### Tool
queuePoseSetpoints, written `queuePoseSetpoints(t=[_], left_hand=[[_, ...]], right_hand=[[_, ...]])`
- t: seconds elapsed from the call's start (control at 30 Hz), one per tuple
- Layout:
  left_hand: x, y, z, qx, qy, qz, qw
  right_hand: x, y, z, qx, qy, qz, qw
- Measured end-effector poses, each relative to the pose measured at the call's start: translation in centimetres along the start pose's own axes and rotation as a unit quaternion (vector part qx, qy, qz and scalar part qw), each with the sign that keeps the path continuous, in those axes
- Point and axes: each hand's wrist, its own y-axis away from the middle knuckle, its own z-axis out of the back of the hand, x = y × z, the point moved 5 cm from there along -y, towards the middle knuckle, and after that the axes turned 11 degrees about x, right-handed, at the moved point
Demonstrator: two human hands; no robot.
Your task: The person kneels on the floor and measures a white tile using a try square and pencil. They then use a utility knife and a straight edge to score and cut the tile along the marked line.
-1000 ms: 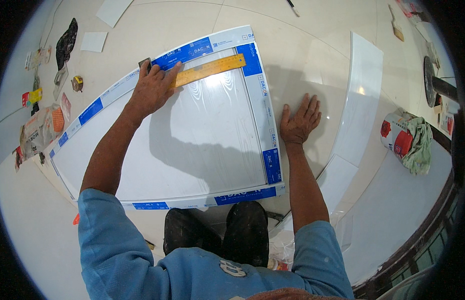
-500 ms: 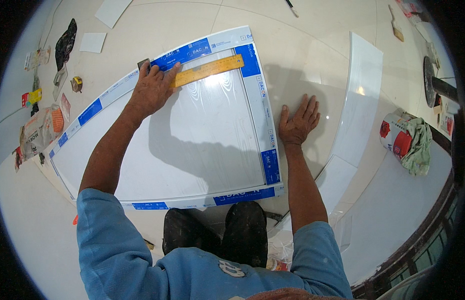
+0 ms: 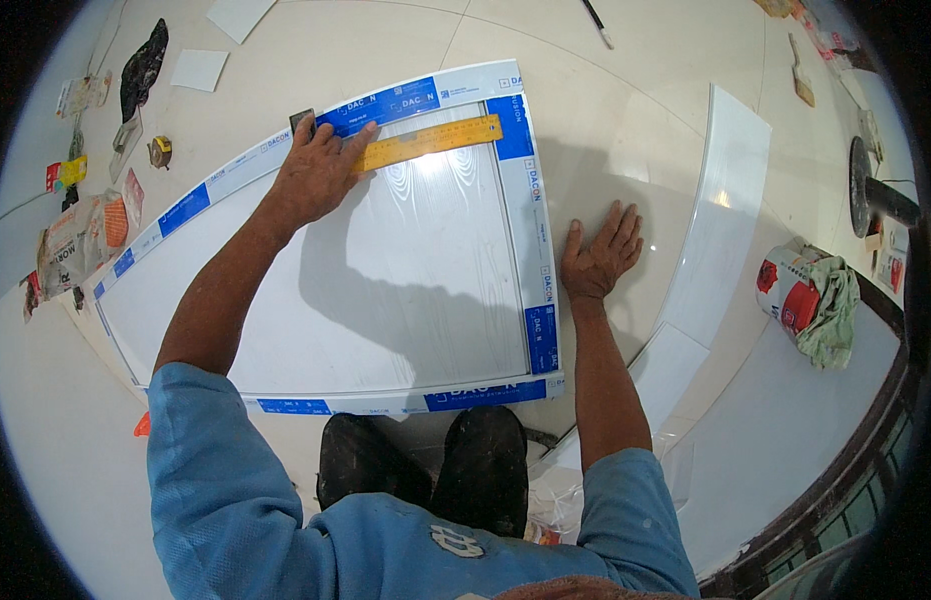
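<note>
Only the viewpoint has shifted slightly since the earlier frame; both hands and the ruler keep their places against the panel. Bent over the near end of the yellow ruler [image 3: 435, 142], the left hand [image 3: 320, 180] lies palm down, its fingertips by a small dark block [image 3: 303, 120] and its thumb along the ruler's upper edge. Whether these fingers clamp anything or merely press cannot be told, since the hand covers the contact. From beneath it, the ruler runs rightward over the white panel [image 3: 415, 240], just below the curved upper frame strip [image 3: 405, 100], its far end reaching the right frame strip [image 3: 530, 220]. Well apart from the ruler, the right hand [image 3: 600, 258] is spread on the tiled floor [image 3: 625, 120], fingers extended, thumb apart, gripping nothing, just beside the right frame strip.
</note>
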Motion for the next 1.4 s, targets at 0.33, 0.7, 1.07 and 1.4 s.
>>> queuePoseSetpoints(t=[0.33, 0.7, 1.07, 1.4], left_hand=[[0.02, -0.26, -0.04, 0.018, 0.000, -0.004, 1.000], [-0.08, -0.16, 0.05, 0.033, -0.028, 0.013, 0.999], [-0.12, -0.13, -0.07, 0.023, -0.019, 0.012, 0.999], [-0.22, 0.11, 0.00, 0.001, -0.020, -0.001, 1.000]], right_hand=[[-0.11, 0.02, 0.00, -0.004, -0.012, -0.001, 1.000], [0.02, -0.01, 0.00, -0.003, -0.009, -0.006, 1.000], [0.26, -0.04, 0.35, -0.014, -0.008, 0.001, 1.000], [-0.02, 0.13, 0.12, -0.009, -0.012, 0.002, 1.000]])
